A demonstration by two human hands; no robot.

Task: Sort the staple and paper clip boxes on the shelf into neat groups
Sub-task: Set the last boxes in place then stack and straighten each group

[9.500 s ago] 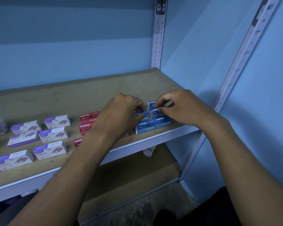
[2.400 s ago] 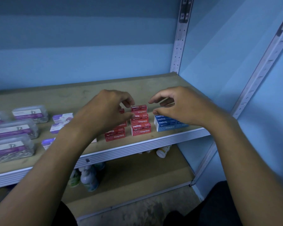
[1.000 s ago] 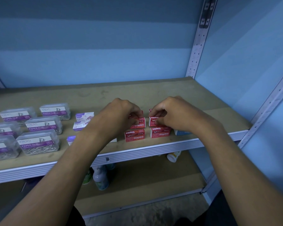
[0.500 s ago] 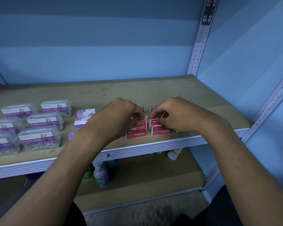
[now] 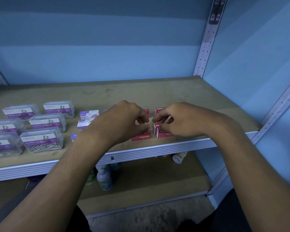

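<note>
both my hands pinch red boxes; a hard nudge could skew the rows.

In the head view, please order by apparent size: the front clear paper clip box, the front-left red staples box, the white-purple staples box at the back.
1. Clear paper clip box, clearly largest.
2. and 3. White-purple staples box and red staples box: similar; the left hand partly hides the red one, so unranked.

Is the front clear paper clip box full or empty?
Partly full: loose clips lie along the bottom of the box, behind its clear wall.
</note>
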